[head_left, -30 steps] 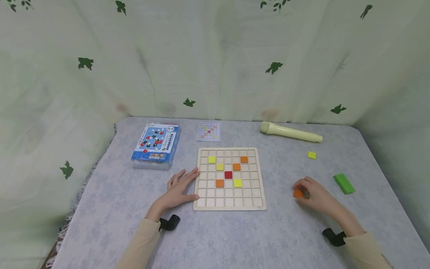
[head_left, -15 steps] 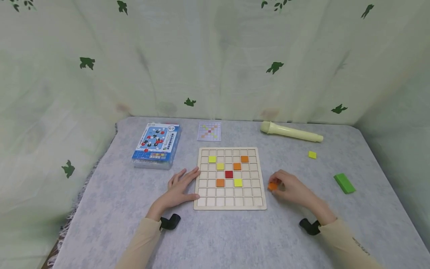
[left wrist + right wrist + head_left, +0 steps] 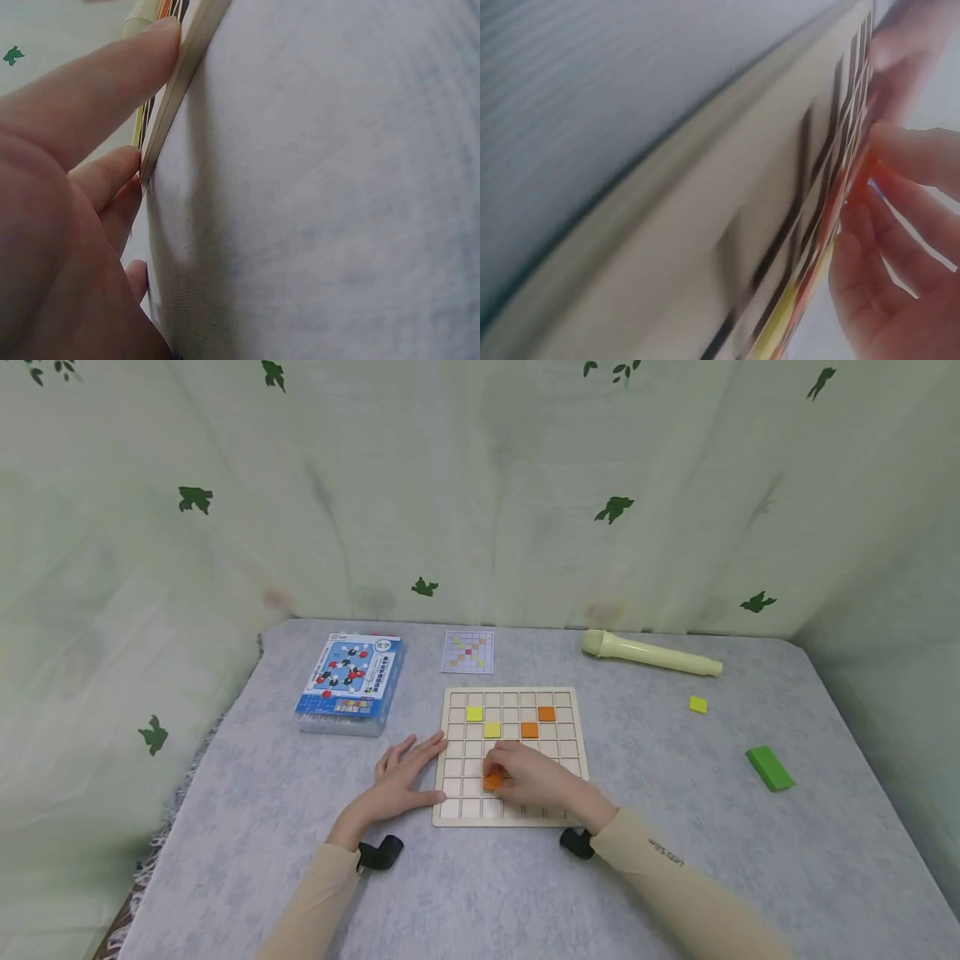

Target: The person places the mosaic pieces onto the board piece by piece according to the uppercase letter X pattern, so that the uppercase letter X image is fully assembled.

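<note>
In the head view, a pale wooden grid board lies at the middle of the table. My left hand touches its left edge with outstretched fingers and thumb; the left wrist view shows the fingertips against the board's side. My right hand is over the board's lower middle, pinching an orange square tile between thumb and fingers. Yellow tiles and orange tiles sit in upper cells. The right hand covers most of the central red tile and the tiles below it.
Behind the board lies a pattern card, with a blue box to its left. A pale yellow microphone-shaped stick is at the back right. A loose yellow tile and a green block lie on the right side.
My right hand has carried the orange tile leftward from the table's right side to above the board. The left hand has stayed at the board's left edge.
</note>
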The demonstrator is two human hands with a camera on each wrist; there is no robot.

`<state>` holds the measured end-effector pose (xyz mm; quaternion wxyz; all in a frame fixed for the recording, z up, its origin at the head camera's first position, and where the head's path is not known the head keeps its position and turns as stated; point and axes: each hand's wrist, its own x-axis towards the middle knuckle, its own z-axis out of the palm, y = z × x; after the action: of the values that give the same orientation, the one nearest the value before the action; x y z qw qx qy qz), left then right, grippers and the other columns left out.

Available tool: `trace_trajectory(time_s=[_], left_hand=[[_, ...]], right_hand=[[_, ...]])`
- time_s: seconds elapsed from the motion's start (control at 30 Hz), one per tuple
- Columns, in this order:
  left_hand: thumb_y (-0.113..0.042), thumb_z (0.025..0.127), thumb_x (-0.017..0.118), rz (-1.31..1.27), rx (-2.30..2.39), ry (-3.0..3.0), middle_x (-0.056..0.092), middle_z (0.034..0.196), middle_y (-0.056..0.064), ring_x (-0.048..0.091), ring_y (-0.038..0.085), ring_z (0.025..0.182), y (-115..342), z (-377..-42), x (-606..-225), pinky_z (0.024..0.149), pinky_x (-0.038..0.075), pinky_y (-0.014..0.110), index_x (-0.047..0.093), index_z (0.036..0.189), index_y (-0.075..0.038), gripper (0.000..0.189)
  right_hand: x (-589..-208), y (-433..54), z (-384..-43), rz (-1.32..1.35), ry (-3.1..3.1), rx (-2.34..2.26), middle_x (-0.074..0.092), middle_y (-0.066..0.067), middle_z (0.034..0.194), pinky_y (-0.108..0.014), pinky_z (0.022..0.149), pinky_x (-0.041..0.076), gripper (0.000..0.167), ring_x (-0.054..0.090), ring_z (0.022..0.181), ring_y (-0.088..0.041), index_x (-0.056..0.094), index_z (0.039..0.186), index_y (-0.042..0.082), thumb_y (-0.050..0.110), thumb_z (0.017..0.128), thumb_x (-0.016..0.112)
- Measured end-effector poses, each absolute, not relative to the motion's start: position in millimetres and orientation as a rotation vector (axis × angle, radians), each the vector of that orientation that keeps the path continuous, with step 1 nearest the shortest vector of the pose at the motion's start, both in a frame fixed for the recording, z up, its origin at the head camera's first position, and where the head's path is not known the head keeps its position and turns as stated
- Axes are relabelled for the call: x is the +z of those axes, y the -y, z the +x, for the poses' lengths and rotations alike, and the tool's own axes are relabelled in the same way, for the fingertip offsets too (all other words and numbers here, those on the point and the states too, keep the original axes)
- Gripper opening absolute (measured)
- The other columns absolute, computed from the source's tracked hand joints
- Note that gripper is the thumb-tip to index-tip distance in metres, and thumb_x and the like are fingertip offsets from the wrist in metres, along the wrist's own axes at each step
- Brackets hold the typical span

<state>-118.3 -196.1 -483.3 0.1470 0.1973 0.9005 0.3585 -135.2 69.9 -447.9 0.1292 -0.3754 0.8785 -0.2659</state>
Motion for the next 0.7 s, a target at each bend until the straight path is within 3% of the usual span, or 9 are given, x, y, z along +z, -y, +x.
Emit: trace_trajectory(time_s=[0.4,0.53,0.7], left_hand=[[-0.034,0.086,0.071,0.557,1.045,-2.589,0.017,0.159,0.001,-0.001,0.034,0.143,196.0,-118.1,-481.0,0.104,-0.004,0.062,0.031,0.151,-0.015,0.078],[-0.035,0.086,0.071,0.56,1.04,-2.589,0.017,0.159,0.0,-0.001,0.033,0.143,194.6,-118.3,-480.6,0.105,-0.005,0.06,0.031,0.151,-0.015,0.079],[-0.035,0.086,0.071,0.559,1.041,-2.585,0.017,0.159,0.001,-0.002,0.033,0.143,195.4,-117.6,-481.7,0.105,-0.007,0.059,0.03,0.152,-0.014,0.08]], right_hand=[[-449.2,-36.6,-132.3,-1.086,-2.575,-0.671,0.057,0.005,0.096,-0.02,0.078,0.044,0.015,0.049,0.088,-0.01,0.065,0.1,0.014,0.01,0.087,0.069],[-447.8,-61.3,-138.3,-0.996,-2.577,-0.825,0.058,0.005,0.098,-0.027,0.081,0.046,0.017,0.052,0.089,-0.011,0.065,0.103,0.012,0.008,0.086,0.067],[-450.9,-130.2,-155.2,-0.769,-2.667,-0.998,0.06,-0.002,0.097,-0.035,0.078,0.048,0.019,0.054,0.089,-0.018,0.065,0.102,0.006,0.002,0.084,0.068]])
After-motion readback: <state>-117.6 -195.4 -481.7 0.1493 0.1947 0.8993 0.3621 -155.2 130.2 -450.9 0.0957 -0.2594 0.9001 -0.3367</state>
